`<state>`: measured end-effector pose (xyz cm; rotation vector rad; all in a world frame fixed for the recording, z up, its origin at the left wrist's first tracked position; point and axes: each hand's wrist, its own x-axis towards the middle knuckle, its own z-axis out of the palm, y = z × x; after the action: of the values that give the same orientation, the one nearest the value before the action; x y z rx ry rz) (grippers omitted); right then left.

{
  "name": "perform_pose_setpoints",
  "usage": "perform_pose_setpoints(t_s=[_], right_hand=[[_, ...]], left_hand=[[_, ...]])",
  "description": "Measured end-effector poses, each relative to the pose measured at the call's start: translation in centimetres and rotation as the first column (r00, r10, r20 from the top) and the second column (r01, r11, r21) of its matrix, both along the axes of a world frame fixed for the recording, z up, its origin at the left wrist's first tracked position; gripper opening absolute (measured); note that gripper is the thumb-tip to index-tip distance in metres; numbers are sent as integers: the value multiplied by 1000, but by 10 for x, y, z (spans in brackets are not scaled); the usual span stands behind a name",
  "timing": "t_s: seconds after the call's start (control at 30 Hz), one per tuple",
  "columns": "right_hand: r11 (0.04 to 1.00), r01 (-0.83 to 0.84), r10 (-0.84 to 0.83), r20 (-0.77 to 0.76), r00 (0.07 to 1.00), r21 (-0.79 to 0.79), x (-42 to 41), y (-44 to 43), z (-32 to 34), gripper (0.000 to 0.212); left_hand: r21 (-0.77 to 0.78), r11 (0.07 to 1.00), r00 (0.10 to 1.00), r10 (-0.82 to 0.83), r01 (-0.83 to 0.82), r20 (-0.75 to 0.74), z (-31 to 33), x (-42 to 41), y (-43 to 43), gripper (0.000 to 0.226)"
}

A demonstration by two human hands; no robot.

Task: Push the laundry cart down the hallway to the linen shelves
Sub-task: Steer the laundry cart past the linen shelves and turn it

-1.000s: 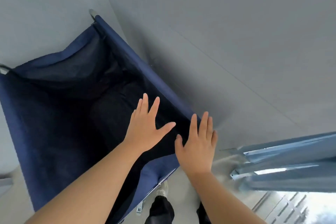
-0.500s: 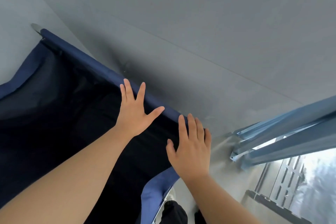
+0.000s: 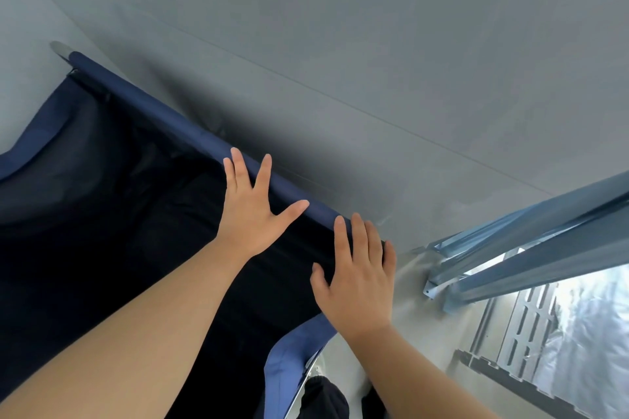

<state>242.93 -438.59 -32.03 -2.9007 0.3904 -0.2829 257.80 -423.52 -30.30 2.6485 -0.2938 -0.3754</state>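
The laundry cart (image 3: 163,112) is a dark blue fabric bag on a frame, filling the left and lower middle of the view. Its padded right rim runs diagonally beside a grey wall. My left hand (image 3: 252,211) is spread flat with fingers apart, fingertips resting on that rim. My right hand (image 3: 357,279) lies flat and open at the rim's near corner, fingers extended over the end of the bar. Neither hand is wrapped around anything. The inside of the bag is dark and I cannot see its contents.
A grey wall (image 3: 374,61) stands close along the cart's right side. A blue-framed window (image 3: 544,248) with a metal grille (image 3: 524,333) sits at lower right. My dark trousers and a shoe (image 3: 323,395) show below the cart's near edge on the pale floor.
The view has swung left to right, so the cart shifted leftward in frame. Both hands reached forward from above the bag onto the right rim, beside the wall.
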Motion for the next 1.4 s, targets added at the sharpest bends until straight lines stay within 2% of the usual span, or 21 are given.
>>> perform_pose_setpoints(t_s=[0.3, 0.67, 1.03, 1.23, 1.4], right_hand=[[1000, -21, 21, -69, 997, -3, 8, -8, -4, 82], [997, -68, 66, -84, 994, -31, 31, -17, -2, 84], [997, -61, 58, -59, 997, -54, 43, -21, -5, 84], [1000, -22, 20, -124, 992, -17, 35, -16, -9, 83], [999, -35, 34, -165, 986, 0, 17, -14, -8, 83]], left_hand=[[124, 992, 999, -2, -5, 53, 2, 6, -7, 117], [189, 981, 994, 34, -53, 101, 6, 23, -11, 118], [152, 987, 994, 43, -59, 103, 4, 33, -14, 112], [170, 985, 997, 2, -14, 75, -5, 29, -18, 114], [118, 993, 999, -28, 23, 36, -9, 18, -14, 121]])
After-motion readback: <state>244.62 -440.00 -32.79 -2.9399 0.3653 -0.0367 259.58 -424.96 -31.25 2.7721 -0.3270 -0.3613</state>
